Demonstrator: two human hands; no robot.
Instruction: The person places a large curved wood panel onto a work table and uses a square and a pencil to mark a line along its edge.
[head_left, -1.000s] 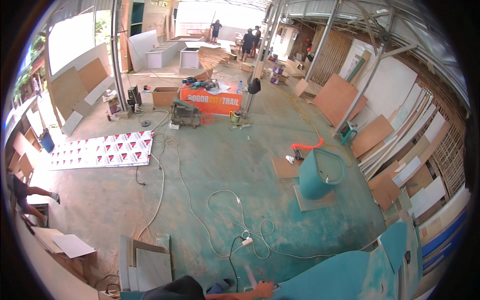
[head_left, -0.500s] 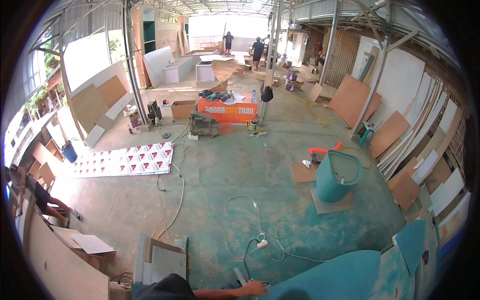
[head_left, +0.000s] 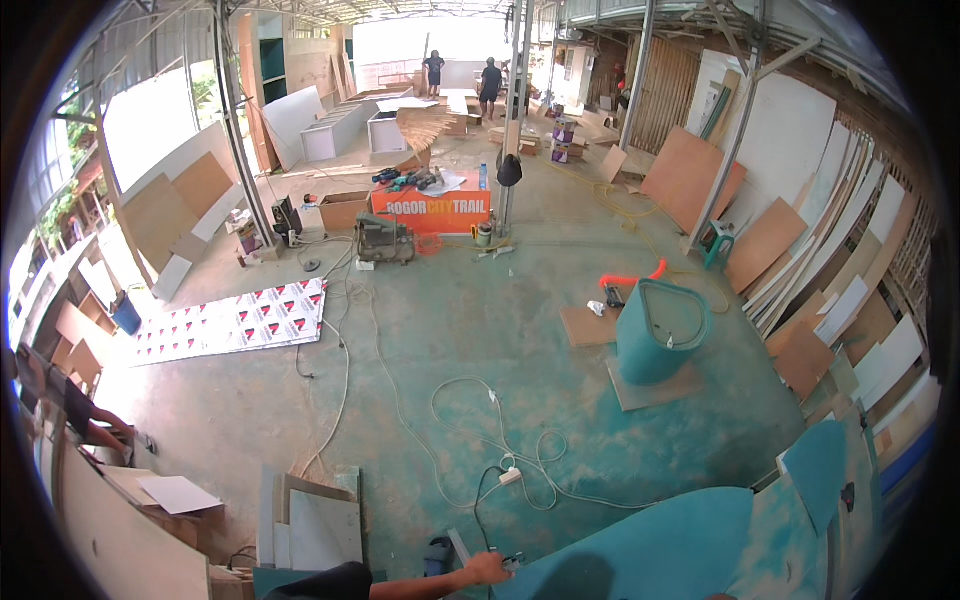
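My left hand [head_left: 486, 568] reaches in from the lower edge, its forearm bare below a dark sleeve. Its fingers are closed around a small silver-and-dark tool [head_left: 513, 561], mostly hidden, whose kind I cannot make out. Right beside it lies the left end of a large teal-painted panel [head_left: 660, 535] with a curved edge. A dark cord [head_left: 478, 508] runs down from a white power strip [head_left: 510, 476] toward the hand. Just left of the hand are a grey strip [head_left: 459, 547] and a dark blue sandal [head_left: 437, 556]. My right hand is out of view.
A looped white cable [head_left: 545, 455] lies on the floor ahead. Boards [head_left: 318, 525] stand at the lower left. A teal drum-shaped piece [head_left: 655, 345] stands to the right. One person [head_left: 85, 410] is at the left edge; two people [head_left: 489, 88] stand far back.
The view has swung slightly to the right and down, so the scene sits further left. More of my left forearm and hand shows, still beside the teal panel. The sandal is now plainly visible.
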